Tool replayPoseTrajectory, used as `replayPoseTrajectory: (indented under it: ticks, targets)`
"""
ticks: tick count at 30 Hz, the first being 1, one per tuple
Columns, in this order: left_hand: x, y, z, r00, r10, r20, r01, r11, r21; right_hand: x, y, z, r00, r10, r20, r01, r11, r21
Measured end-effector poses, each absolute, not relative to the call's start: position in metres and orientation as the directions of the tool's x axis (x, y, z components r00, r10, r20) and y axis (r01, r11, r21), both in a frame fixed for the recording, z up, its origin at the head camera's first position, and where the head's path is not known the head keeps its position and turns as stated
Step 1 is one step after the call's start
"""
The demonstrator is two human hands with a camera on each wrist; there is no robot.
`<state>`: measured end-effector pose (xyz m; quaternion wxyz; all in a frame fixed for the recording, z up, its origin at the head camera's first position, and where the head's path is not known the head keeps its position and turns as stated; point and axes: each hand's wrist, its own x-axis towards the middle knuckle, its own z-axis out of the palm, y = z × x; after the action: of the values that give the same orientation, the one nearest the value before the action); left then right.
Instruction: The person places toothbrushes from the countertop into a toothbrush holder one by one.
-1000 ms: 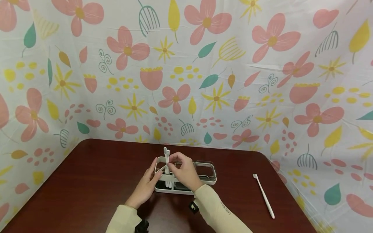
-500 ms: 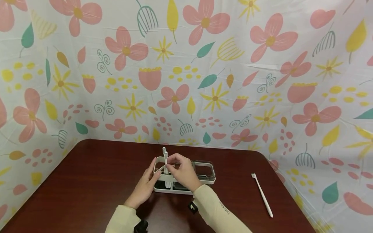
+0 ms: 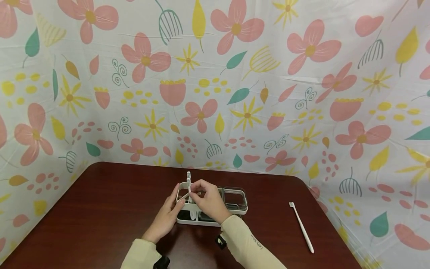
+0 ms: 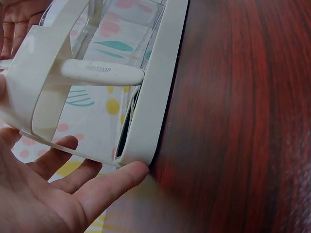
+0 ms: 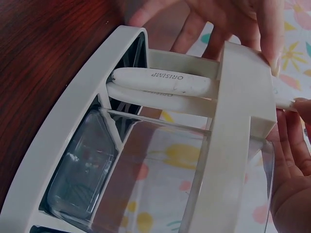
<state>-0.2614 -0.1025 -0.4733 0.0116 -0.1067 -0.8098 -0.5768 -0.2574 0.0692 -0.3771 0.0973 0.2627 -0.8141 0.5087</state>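
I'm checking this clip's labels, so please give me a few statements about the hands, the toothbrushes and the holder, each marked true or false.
1. The left hand grips the holder. True.
2. The right hand pinches a toothbrush standing in the holder. True.
3. In the head view, the loose toothbrush lies left of the holder. False: it lies to the right.
4. Two toothbrush handles show in the right wrist view. True.
5. The table is white. False: it is dark reddish brown.

Left hand [image 4: 53, 194] with one fingertip against the base of a white holder [image 4: 163, 82], a white toothbrush [image 4: 99, 73] with lettered handle reaching from upper band to base, part of the right hand [image 4: 20, 24] behind, patterned cloth [image 4: 92, 111] beyond, reddish wooden tabletop [image 4: 238, 107] alongside
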Motion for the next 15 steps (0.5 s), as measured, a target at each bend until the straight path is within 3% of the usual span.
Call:
replayPoseTrajectory:
  ticks: [15]
  targets:
    - [-0.262, -0.102, -0.475, -0.976, 0.159, 0.15, 0.194, 0.313, 0.93, -0.285, 0.079, -0.415, -0.831, -0.334, 0.444, -0.546, 0.34, -0.766]
